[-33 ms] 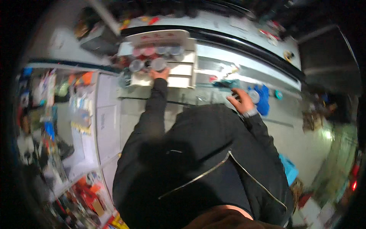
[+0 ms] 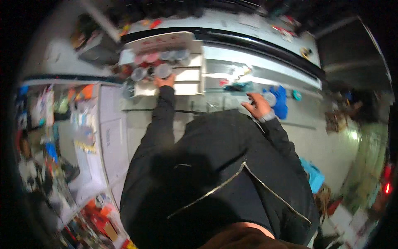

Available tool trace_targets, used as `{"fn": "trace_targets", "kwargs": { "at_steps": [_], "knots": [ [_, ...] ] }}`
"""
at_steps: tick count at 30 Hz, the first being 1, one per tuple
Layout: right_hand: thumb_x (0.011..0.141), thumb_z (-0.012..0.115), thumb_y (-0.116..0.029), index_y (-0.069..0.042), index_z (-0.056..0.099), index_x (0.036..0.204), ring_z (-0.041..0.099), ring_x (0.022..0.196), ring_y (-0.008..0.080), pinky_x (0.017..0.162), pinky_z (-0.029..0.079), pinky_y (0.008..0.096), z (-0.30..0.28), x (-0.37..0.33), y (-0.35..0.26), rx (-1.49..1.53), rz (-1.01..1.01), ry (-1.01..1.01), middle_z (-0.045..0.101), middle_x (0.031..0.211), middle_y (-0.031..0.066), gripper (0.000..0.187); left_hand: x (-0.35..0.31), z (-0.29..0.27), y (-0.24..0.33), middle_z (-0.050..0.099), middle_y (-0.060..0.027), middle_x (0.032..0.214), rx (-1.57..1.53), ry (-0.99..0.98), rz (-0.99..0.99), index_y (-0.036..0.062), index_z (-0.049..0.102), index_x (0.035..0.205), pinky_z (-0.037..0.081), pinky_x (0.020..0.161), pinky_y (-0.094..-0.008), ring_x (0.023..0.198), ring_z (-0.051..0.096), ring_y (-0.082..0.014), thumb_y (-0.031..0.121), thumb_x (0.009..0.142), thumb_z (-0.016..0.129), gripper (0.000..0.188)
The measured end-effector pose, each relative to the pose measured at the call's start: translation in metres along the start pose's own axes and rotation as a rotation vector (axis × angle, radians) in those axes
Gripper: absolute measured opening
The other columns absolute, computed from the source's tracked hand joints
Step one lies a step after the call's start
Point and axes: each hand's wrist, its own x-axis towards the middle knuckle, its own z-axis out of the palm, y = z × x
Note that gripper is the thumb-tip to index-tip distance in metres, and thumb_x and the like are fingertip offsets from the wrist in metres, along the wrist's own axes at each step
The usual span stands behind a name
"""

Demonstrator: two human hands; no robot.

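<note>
My left hand (image 2: 164, 80) reaches to the front of a white display box (image 2: 195, 89) on the counter. Its fingers close round a small round tub with a grey lid (image 2: 163, 70). Several similar tubs stand beside and behind it in the box, among them a pink-topped tub (image 2: 152, 57) and another grey-lidded tub (image 2: 139, 74). Over the glass counter, my right hand (image 2: 258, 106) is open, fingers apart and slightly bent, holding nothing. Right beside it lie a clear round container (image 2: 270, 98) and a crumpled blue bag (image 2: 282, 103). What lies under my left fingers is hidden.
Shelves (image 2: 83, 166) crowded with small goods stand at my left. A black rail (image 2: 248, 45) runs along the counter's far side. Clear and dark-green packets (image 2: 238, 86) lie between my hands, and a teal roll (image 2: 297, 95) is at the right. A light-blue container (image 2: 313, 176) stands lower right.
The whole view has shifted a little, so the scene sits further left in the picture. Both hands keep their places: the left on the tub, the right open beside the blue bag.
</note>
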Motion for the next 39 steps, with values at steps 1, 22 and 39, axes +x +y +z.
{"fn": "trace_targets", "kwargs": {
  "at_steps": [1, 22, 39],
  "knots": [
    [0.087, 0.081, -0.038, -0.005, 0.062, 0.129, 0.066, 0.104, 0.0373, 0.087, 0.055, 0.0442, -0.002, -0.005, 0.014, -0.189, 0.007, -0.001, 0.064, 0.119, 0.0207, 0.057, 0.000, 0.008, -0.005, 0.064, -0.0215, 0.124, 0.053, 0.063, 0.018, 0.0004, 0.057, 0.137, 0.047, 0.106, -0.0503, 0.113, 0.061, -0.0387, 0.026, 0.060, 0.099, 0.092],
    [0.074, 0.088, -0.042, -0.009, 0.053, 0.141, 0.062, 0.112, 0.0423, 0.095, 0.054, 0.0495, -0.019, -0.004, 0.123, -0.337, 0.375, 0.169, 0.059, 0.122, 0.0244, 0.083, -0.093, -0.050, 0.044, 0.059, -0.0169, 0.135, -0.256, -0.185, 0.029, -0.0014, 0.053, 0.143, 0.050, 0.101, -0.0353, 0.119, 0.061, -0.0233, 0.015, 0.091, 0.080, 0.061],
    [0.078, 0.091, -0.036, -0.004, 0.047, 0.146, 0.057, 0.124, 0.0233, 0.107, 0.045, 0.0379, -0.075, 0.001, -0.090, 0.987, -0.062, -0.060, 0.057, 0.135, 0.0114, 0.088, -0.185, -0.127, 0.297, 0.051, -0.0122, 0.144, -0.736, -1.223, 0.031, 0.0068, 0.034, 0.157, 0.046, 0.110, -0.0353, 0.129, 0.057, -0.0219, 0.020, 0.076, 0.094, 0.101]
  ]
}}
